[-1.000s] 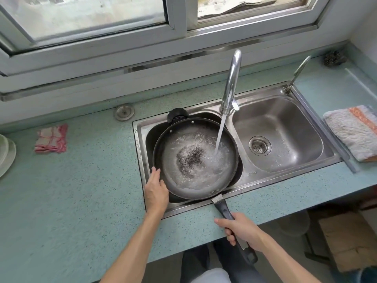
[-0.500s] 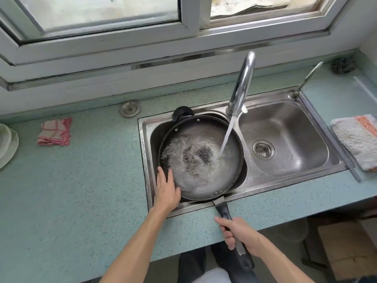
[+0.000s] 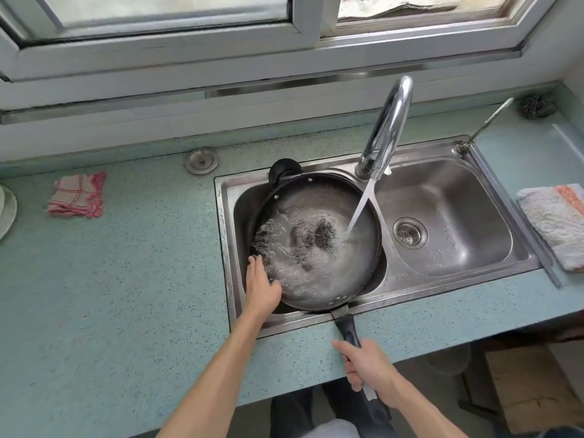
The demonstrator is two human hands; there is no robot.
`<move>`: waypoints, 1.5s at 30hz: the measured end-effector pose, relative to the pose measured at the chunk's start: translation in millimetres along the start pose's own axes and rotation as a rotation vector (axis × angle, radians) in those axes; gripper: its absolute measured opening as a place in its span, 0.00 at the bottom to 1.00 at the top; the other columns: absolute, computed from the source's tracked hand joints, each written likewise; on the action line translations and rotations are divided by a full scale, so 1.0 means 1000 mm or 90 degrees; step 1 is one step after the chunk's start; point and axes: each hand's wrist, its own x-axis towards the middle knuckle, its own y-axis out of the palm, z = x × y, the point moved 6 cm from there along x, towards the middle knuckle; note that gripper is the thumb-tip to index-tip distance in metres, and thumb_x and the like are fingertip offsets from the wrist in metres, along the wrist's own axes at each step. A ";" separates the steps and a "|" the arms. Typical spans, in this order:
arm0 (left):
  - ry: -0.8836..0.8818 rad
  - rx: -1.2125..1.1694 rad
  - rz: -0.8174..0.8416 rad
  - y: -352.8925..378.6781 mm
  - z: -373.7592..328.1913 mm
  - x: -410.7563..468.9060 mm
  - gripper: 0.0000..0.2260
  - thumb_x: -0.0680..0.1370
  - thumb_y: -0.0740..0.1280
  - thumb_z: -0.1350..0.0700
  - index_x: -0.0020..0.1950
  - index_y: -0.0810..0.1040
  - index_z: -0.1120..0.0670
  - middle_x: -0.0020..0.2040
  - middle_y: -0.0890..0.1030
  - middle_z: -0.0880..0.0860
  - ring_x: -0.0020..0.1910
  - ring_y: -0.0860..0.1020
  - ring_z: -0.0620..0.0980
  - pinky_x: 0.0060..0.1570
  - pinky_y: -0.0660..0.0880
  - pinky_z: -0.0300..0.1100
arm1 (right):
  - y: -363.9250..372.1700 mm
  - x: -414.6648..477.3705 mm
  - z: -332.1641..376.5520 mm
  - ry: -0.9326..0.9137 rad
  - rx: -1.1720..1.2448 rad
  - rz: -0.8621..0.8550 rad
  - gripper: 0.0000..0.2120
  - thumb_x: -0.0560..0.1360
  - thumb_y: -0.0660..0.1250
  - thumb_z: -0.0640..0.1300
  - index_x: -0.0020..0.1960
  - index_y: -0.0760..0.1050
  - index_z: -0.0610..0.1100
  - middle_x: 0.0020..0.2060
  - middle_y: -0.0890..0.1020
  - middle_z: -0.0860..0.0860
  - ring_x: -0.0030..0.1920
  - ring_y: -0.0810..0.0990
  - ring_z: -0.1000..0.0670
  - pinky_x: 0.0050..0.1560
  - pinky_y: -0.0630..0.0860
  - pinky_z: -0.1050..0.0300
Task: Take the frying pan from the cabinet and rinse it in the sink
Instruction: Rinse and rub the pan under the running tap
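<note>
Since half a second ago your left hand [image 3: 261, 287] has slid from the sink's left edge onto the near-left rim of the round black non-stick frying pan [image 3: 316, 241], fingers flat and spread, unclenched, touching the wet inner wall. Your right hand [image 3: 368, 365] is clenched round the long black plastic handle [image 3: 349, 331], which juts over the sink's near edge and past the counter's near edge.

Location: the pan sits in the left basin of the double stainless-steel sink [image 3: 395, 281], nearly filling it, tilted slightly down to the left, far loop handle against the sink's back edge. Water from the curved chrome tap [image 3: 387, 128] strikes the pan's right side and froths leftward.

Handling, as judged: rigid metal, fairly heavy, heavier while holding water (expect it to tip and slosh). The coating and rim are wet, so slippery; your flat left palm steadies but does not hold. The handle is the sound place to grip, close to the riveted bracket for leverage.

Surroundings: speckled pale-green counter [image 3: 126, 279], smooth and hard; soft pink checked cloth [image 3: 77, 195] towards its left edge; towel [image 3: 556, 222] at the right edge.
</note>
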 end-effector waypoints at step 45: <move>0.016 -0.063 -0.081 0.002 -0.002 0.000 0.33 0.76 0.62 0.66 0.80 0.56 0.53 0.79 0.57 0.53 0.76 0.61 0.52 0.73 0.58 0.44 | -0.015 -0.009 0.006 -0.003 -0.039 -0.045 0.15 0.78 0.68 0.47 0.41 0.64 0.42 0.23 0.67 0.51 0.21 0.62 0.51 0.24 0.62 0.60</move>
